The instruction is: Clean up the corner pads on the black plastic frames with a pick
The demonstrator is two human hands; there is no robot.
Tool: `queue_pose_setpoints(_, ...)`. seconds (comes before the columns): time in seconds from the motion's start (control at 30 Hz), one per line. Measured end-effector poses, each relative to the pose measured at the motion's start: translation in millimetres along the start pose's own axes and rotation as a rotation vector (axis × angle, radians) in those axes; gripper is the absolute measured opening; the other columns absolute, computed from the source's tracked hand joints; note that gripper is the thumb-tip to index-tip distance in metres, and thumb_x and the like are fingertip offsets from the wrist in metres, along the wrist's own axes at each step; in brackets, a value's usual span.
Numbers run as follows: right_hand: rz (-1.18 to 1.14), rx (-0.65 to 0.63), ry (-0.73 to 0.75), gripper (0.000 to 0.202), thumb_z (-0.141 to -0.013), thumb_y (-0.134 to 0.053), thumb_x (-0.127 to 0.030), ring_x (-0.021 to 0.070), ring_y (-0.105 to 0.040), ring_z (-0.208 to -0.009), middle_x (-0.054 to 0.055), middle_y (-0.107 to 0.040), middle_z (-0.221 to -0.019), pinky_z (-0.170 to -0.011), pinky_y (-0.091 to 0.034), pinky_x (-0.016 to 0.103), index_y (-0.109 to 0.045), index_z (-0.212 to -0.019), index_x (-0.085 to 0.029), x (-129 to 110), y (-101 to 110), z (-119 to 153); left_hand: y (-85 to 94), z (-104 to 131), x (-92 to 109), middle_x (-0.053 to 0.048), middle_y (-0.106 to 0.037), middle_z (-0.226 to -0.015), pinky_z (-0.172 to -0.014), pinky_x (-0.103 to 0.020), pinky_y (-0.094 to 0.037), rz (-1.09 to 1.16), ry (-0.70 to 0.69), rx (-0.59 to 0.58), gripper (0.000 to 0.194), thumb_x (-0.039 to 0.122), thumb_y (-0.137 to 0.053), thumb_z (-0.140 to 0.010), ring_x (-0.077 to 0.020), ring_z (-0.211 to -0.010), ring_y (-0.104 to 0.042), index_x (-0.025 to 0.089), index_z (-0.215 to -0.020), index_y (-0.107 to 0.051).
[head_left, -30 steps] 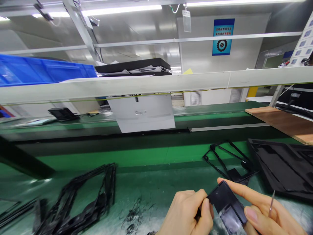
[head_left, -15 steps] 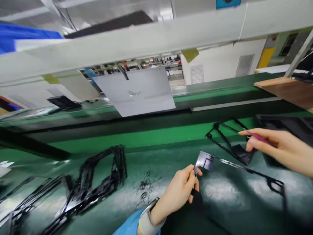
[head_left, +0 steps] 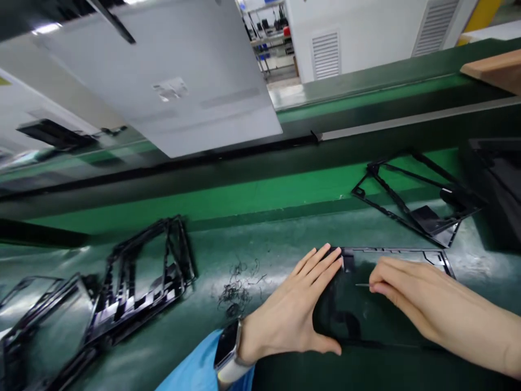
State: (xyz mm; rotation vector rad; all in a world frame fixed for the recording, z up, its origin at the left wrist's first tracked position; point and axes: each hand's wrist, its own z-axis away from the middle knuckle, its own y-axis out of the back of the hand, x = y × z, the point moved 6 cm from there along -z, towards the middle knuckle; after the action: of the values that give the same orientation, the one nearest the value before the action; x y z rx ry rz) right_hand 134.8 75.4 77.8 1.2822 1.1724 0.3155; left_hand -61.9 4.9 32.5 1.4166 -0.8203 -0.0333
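Observation:
A thin black plastic frame [head_left: 391, 250] lies flat on the green work surface before me. My left hand [head_left: 291, 307] is spread over its left side, fingers stretched out and palm down, pressing near the upper left corner. Inside the frame's outline, my right hand [head_left: 411, 290] pinches a thin pointed tool [head_left: 362, 285]. Only its slim metal tip sticks out, pointing left; the handle is hidden in the fingers. The tip looks apart from the frame's bars, over the open middle.
Several black frames [head_left: 142, 304] are stacked at left. Curly black shavings [head_left: 236, 288] lie left of my left hand. More frames [head_left: 391, 190] rest at the back right, beside a black tray [head_left: 494, 190]. A large pale panel [head_left: 211, 81] stands behind the bench.
The frame was tilted up in my left hand; now it lies flat with that hand spread on it. My right hand came down and left with the tool. The view has tipped lower.

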Motion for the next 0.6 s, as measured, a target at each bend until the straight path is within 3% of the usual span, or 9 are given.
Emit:
queue_pose_setpoints(0.1,-0.06,-0.183,-0.034,0.022,-0.11,-0.045,-0.013,0.017,-0.066,-0.063,-0.001,-0.067,-0.084,-0.061,-0.05,0.03,-0.061,-0.101,-0.025,-2.1,-31.0,1.2,-12.3,-1.5,-11.2,-0.024,-0.036,-0.172,-0.133,-0.064,-0.026,-0.001,-0.024,0.008,0.138,0.078,-0.087,-0.07,-0.0408,-0.164,-0.027,0.017,-0.171,-0.017)
queue_pose_setpoints(0.17,-0.036,-0.191,-0.042,0.022,-0.106,-0.046,-0.008,0.0191,-0.066,-0.064,0.001,-0.068,-0.086,-0.06,-0.047,0.032,-0.061,-0.102,-0.023,-5.0,-45.1,0.2,-17.9,0.6,-14.0,-0.025,-0.04,-0.17,-0.133,-0.064,-0.028,-0.007,-0.032,0.049,0.136,0.084,-0.082,-0.07,-0.0413,-0.163,-0.03,0.014,-0.169,-0.02)
queue_pose_setpoints(0.37,-0.018,-0.027,-0.006,0.019,-0.1,-0.047,-0.007,0.0215,-0.063,-0.068,0.005,-0.063,-0.093,-0.058,-0.041,0.034,-0.06,-0.105,-0.02,-15.8,-73.6,2.0,-19.4,9.5,-14.5,-0.023,-0.048,-0.165,-0.125,-0.058,-0.045,0.013,-0.002,0.109,0.122,0.088,-0.073,-0.077,-0.0407,-0.159,-0.039,0.017,-0.166,-0.028)
queue_pose_setpoints(0.5,-0.035,0.112,0.043,0.016,-0.102,-0.05,-0.007,0.0201,-0.061,-0.072,0.005,-0.064,-0.093,-0.06,-0.042,0.033,-0.06,-0.108,-0.018,-15.5,-71.9,4.7,-17.6,6.3,-17.1,-0.027,-0.032,-0.173,-0.129,-0.063,-0.036,-0.027,0.057,0.081,0.141,0.096,-0.069,-0.069,-0.0444,-0.163,-0.028,0.012,-0.17,-0.019)
queue_pose_setpoints(0.6,0.001,0.127,0.046,0.018,-0.101,-0.05,-0.005,0.0201,-0.063,-0.073,0.006,-0.064,-0.094,-0.061,-0.044,0.033,-0.06,-0.11,-0.017,-13.1,-67.6,1.1,-17.7,3.7,-17.0,-0.026,-0.03,-0.174,-0.132,-0.063,-0.031,-0.052,0.044,0.069,0.144,0.096,-0.07,-0.069,-0.043,-0.163,-0.028,0.01,-0.171,-0.015)
